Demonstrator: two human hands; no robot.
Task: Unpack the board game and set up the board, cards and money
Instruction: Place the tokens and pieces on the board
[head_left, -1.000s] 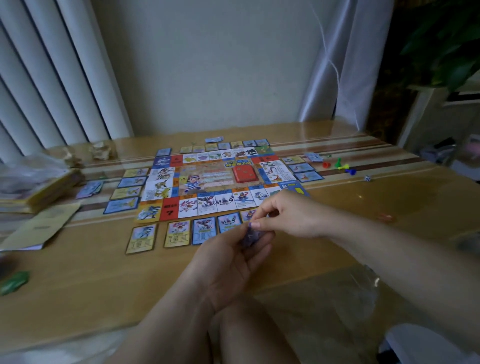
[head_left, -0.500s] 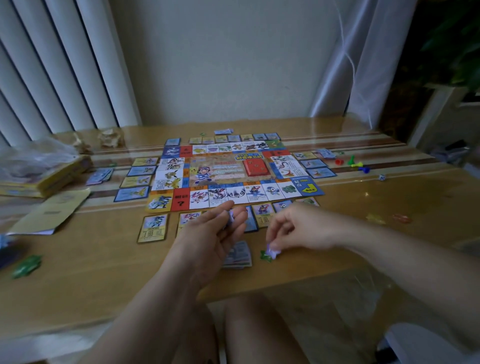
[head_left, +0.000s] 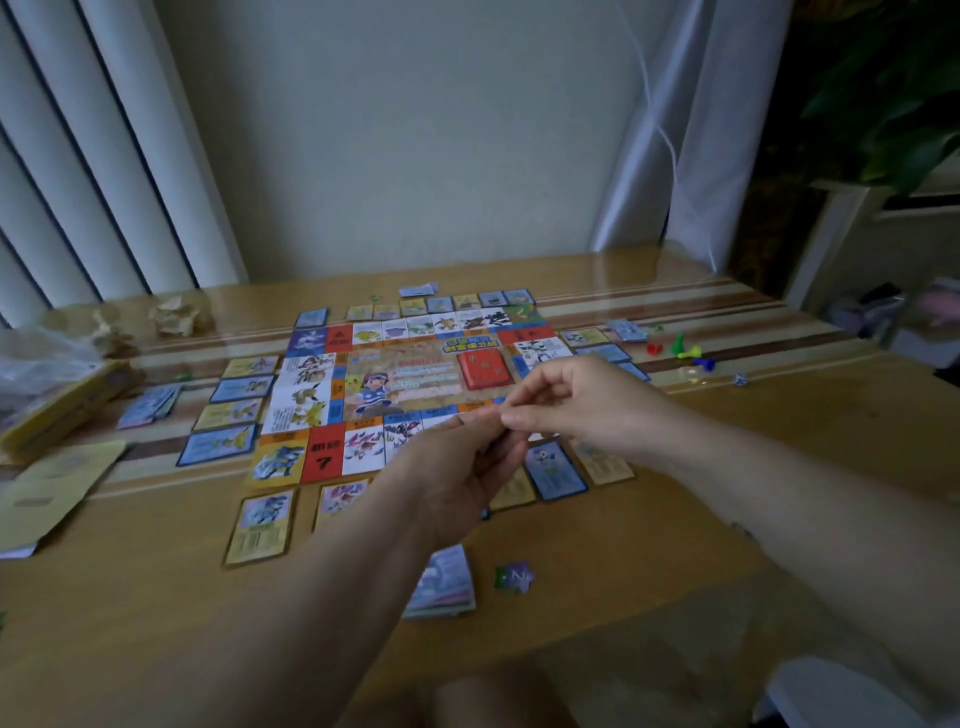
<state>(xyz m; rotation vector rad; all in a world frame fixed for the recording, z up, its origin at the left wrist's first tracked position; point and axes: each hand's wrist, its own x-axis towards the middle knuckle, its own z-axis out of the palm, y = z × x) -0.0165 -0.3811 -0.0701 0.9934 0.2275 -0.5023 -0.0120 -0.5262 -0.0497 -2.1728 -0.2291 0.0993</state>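
Game board (head_left: 415, 374) lies flat in the middle of the glossy wooden table (head_left: 130, 597). It is a rectangle of printed squares round a picture centre, with a red card deck (head_left: 485, 370) resting on it. Flat rectangular property cards (head_left: 260, 525), some yellow-framed and some blue-framed, lie in rows just outside all four of its edges.

Above its near edge the left hand (head_left: 452, 478) and right hand (head_left: 576, 405) are raised, fingers curled and fingertips meeting; whether they pinch anything cannot be told. Beneath them, near the table's front edge, sits a small stack of cards (head_left: 447, 582) with a jagged purple-green token (head_left: 514, 577) just beside it.

Plastic pawns (head_left: 675, 348) and a die (head_left: 740, 379) lie right of the board, with bare wood beyond them. At the left edge are a yellow box (head_left: 62, 405) and a pale paper leaflet (head_left: 52, 483).
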